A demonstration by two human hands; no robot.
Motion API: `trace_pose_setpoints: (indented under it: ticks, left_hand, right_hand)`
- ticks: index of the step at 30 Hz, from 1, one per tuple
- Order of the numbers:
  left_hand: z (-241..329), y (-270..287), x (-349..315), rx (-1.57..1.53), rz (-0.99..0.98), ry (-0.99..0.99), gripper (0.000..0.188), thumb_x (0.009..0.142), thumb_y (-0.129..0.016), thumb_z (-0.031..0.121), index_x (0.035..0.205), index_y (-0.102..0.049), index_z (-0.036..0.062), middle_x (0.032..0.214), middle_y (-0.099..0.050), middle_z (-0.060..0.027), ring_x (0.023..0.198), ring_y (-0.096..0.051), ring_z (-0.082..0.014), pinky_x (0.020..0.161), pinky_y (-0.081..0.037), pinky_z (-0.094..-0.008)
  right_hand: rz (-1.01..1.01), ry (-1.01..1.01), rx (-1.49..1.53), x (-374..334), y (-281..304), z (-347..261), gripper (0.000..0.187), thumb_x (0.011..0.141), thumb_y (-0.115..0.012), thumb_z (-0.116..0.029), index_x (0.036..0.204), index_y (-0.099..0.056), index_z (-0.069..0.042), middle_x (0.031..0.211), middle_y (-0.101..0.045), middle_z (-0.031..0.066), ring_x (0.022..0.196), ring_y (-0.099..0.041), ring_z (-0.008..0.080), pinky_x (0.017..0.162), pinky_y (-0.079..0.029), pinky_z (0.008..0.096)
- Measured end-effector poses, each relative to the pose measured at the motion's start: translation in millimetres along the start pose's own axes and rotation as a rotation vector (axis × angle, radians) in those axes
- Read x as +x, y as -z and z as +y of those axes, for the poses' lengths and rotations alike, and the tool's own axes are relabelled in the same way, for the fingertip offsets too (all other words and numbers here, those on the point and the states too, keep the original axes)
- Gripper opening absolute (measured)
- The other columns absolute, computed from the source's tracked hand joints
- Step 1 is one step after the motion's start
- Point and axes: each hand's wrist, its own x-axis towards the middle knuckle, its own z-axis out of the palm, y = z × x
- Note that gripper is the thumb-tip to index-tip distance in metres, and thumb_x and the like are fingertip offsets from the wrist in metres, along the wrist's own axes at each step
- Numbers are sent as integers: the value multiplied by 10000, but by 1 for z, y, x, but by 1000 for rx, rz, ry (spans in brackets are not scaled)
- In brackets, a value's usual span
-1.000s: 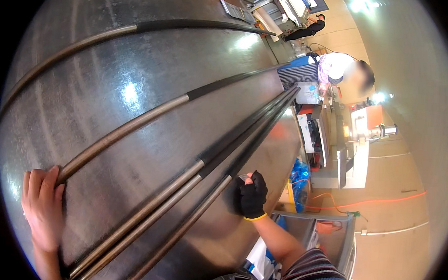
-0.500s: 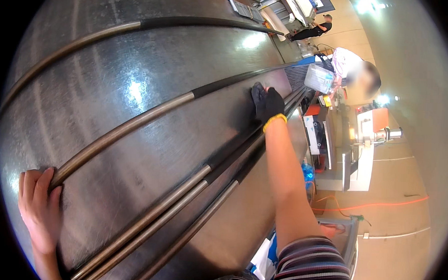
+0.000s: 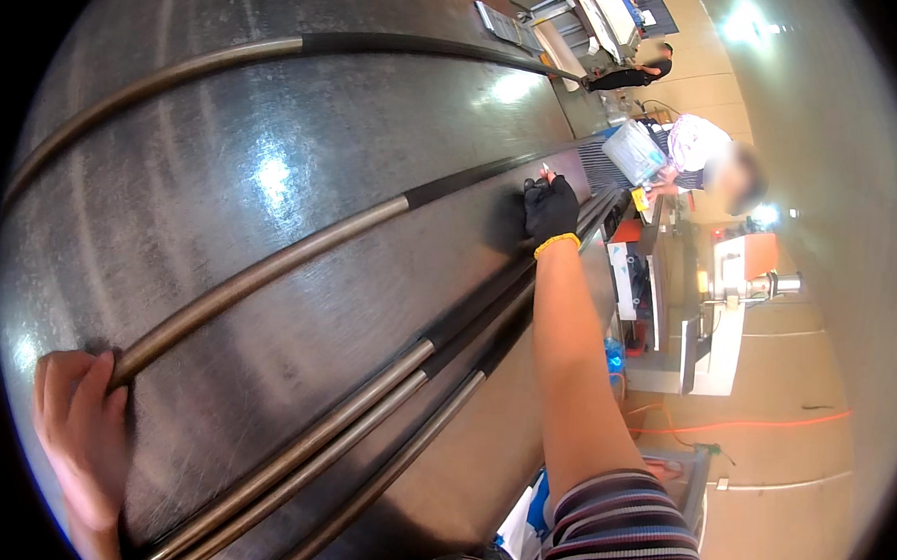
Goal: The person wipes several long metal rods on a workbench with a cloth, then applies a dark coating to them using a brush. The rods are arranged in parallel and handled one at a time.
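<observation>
A long metal rod (image 3: 299, 253) with a black sleeve (image 3: 473, 176) over its far part lies slantwise across the grey metal table (image 3: 296, 333). My bare left hand (image 3: 81, 434) is closed on its near end, thumb and fingers at the tip. My right hand (image 3: 552, 209), in a black glove with a yellow cuff, hovers between that rod and a bundle to its right. Its fingers are curled, and a bare fingertip pokes out with a tiny pale bit at it, too small to name. Several sleeved rods (image 3: 363, 401) make up the bundle near my right forearm.
Another sleeved rod (image 3: 177, 71) lies farther left on the table. At the far right end, a person (image 3: 700, 146) handles a clear plastic box (image 3: 634, 151); a second person (image 3: 633, 76) stands beyond. A machine (image 3: 733, 292) and an orange cable (image 3: 753, 423) are on the right.
The fingers of my right hand have curled in, and the hand has shifted slightly right. My left hand keeps its hold on the rod end. The person opposite has tilted the plastic box.
</observation>
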Motion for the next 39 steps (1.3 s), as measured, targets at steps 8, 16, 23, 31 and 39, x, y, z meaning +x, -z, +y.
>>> trace_pose_setpoints:
  ticks: [8, 16, 23, 31, 39]
  left_hand:
    - [11, 4, -2, -172, -40, -45, 420, 502, -686, -110, 891, -566, -8, 845, -544, -130, 741, -530, -288, 643, -453, -385]
    - [14, 5, -13, -164, -111, 33, 458, 506, -683, -95, 957, -622, -37, 854, -542, -130, 772, -525, -290, 661, -450, -381]
    - [16, 10, -10, -238, -143, -34, 371, 624, -617, -69, 989, -601, -5, 842, -535, -134, 764, -530, -307, 645, -447, -391]
    - [19, 5, -9, -270, -76, -141, 341, 580, -621, -70, 902, -543, 8, 834, -523, -133, 734, -523, -305, 589, -430, -393]
    - [22, 6, -5, -304, -61, -146, 387, 575, -614, -82, 946, -547, 9, 809, -500, -127, 711, -506, -298, 562, -413, -390]
  right_hand:
    - [40, 40, -9, 2, 11, -7, 34, 841, -550, -73, 817, -532, -56, 685, -498, 26, 549, -467, 172, 540, -467, 296]
    - [139, 188, -190, -5, 0, 20, 88, 865, -523, -105, 910, -489, -38, 816, -511, 68, 643, -521, 200, 460, -442, 244]
    - [143, 434, -698, 26, 47, 22, 100, 887, -519, -112, 904, -492, -18, 783, -509, 74, 604, -520, 189, 470, -460, 237]
    - [183, 70, -100, -31, -7, 7, 107, 893, -506, -98, 821, -515, -20, 724, -508, 75, 595, -528, 173, 475, -455, 238]
    - [231, 594, -1036, 23, 71, 19, 188, 835, -592, -189, 793, -577, -5, 727, -624, 155, 686, -618, 313, 580, -497, 377]
